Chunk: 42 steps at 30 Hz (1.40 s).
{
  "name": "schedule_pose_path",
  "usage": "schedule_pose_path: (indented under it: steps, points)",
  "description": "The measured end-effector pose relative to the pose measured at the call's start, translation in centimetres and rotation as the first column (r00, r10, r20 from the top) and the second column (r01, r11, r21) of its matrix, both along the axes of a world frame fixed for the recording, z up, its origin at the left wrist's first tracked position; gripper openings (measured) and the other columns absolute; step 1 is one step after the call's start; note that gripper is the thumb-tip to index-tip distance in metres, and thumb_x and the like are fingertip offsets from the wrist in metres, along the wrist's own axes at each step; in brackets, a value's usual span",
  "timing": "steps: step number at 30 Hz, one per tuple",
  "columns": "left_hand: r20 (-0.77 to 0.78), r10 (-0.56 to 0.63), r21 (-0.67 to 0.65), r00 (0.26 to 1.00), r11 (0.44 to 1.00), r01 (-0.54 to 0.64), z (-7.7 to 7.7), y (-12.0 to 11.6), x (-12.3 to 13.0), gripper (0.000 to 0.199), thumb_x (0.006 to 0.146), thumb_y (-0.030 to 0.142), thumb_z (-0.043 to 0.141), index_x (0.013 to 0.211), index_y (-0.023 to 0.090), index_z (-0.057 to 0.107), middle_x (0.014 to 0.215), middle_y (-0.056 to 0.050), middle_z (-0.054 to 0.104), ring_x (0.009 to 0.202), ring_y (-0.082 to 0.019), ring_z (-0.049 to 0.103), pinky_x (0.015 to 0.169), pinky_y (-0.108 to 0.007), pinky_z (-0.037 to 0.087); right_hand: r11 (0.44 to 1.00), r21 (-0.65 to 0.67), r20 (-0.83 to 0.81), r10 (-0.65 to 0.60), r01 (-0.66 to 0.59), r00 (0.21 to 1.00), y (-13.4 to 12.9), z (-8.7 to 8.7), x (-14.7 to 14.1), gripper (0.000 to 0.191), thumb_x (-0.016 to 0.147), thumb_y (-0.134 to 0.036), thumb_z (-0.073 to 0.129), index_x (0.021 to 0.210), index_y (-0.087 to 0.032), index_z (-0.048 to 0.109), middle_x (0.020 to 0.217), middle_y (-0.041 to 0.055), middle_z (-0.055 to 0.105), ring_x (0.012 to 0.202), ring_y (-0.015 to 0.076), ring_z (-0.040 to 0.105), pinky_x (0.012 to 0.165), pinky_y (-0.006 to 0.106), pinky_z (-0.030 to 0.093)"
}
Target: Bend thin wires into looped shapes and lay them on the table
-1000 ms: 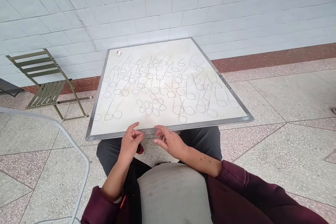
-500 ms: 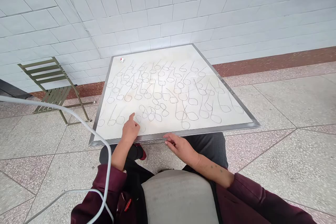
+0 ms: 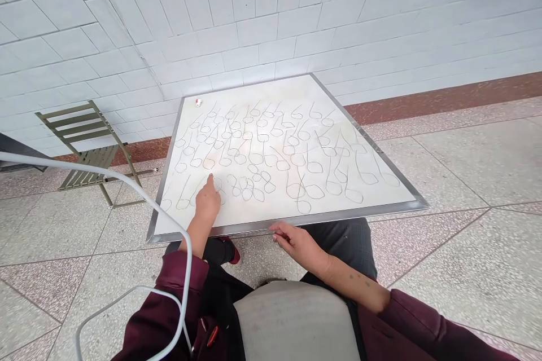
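Observation:
My left hand (image 3: pixel 208 201) is over the front left of a white table (image 3: pixel 279 83). Its index finger is stretched forward, with the tip beside the thin wire-like loops (image 3: pixel 219 184); nothing shows in the fingers, and whether they touch a loop I cannot tell. My right hand (image 3: pixel 296 242) rests at the table's grey front edge, loosely bent, thumb and index slightly apart, with nothing visible between them. Many dark loops with straight tails (image 3: pixel 305 192) lie spread over the tabletop, some overlapping. A tight cluster of loops (image 3: pixel 254 187) lies right of my left hand.
A small red-and-white object (image 3: pixel 199 102) sits in the far left corner. A pale cable (image 3: pixel 127 178) crosses in front at left. A green slatted folding chair (image 3: pixel 88 138) stands left of the table, and a white tiled wall (image 3: pixel 237 45) rises behind it.
My left hand has moved slightly forward and left on the tabletop, its index finger now pointing away from me. My right hand stays at the front edge. The view has shifted slightly.

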<state>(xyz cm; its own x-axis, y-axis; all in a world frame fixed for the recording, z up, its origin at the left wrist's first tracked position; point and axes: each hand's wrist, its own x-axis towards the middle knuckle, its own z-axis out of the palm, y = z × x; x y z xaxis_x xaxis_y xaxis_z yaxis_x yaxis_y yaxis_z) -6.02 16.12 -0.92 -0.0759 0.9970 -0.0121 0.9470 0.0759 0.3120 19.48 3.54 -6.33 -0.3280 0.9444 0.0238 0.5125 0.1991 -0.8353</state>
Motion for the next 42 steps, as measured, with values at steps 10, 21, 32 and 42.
schedule_pose_path:
  steps: [10,21,32,42]
  points:
    - [-0.098,-0.036,0.030,0.995,0.999,0.039,-0.5,1.4,-0.2,0.060,0.082,0.005,0.038,0.142,0.007,0.039,0.101,-0.018,0.067,0.097,-0.031,0.063,0.082,-0.039,0.047,1.000,-0.021,-0.038,0.000,-0.001,0.999,0.2,0.2,-0.1,0.020,0.091,-0.027,0.048,0.106,-0.021,0.060,0.085,0.0019,0.069,0.073,0.0153,0.063,0.068,0.028,0.050]
    - [-0.086,-0.037,0.097,0.996,0.994,0.045,-0.9,1.9,-0.3,0.054,0.084,0.010,0.042,0.137,0.005,0.045,0.105,-0.021,0.065,0.099,-0.033,0.062,0.082,-0.041,0.047,1.000,-0.012,-0.047,0.009,-0.009,0.999,0.1,-0.1,0.0,0.020,0.091,-0.027,0.048,0.106,-0.021,0.060,0.084,0.0017,0.068,0.075,0.0158,0.063,0.070,0.029,0.050]
    - [0.415,0.080,0.512,0.906,0.803,-0.305,-0.3,-4.9,-3.5,0.043,0.091,0.031,0.046,0.133,0.020,0.050,0.091,-0.006,0.062,0.081,-0.017,0.059,0.072,-0.028,0.048,0.998,-0.018,-0.037,0.059,-0.060,0.998,-0.9,-1.0,0.7,0.019,0.091,-0.028,0.047,0.103,-0.020,0.060,0.084,0.0036,0.067,0.076,0.0163,0.062,0.072,0.029,0.049]
    - [0.398,0.109,0.477,0.911,0.823,-0.308,-5.7,-9.4,-6.1,0.038,0.089,0.025,0.050,0.125,0.018,0.058,0.093,-0.007,0.066,0.081,-0.018,0.057,0.079,-0.034,0.049,0.965,-0.222,0.107,0.168,-0.141,0.980,-5.8,-7.6,5.9,0.024,0.088,-0.032,0.043,0.094,-0.018,0.061,0.083,0.0062,0.069,0.073,0.0182,0.064,0.072,0.031,0.050]
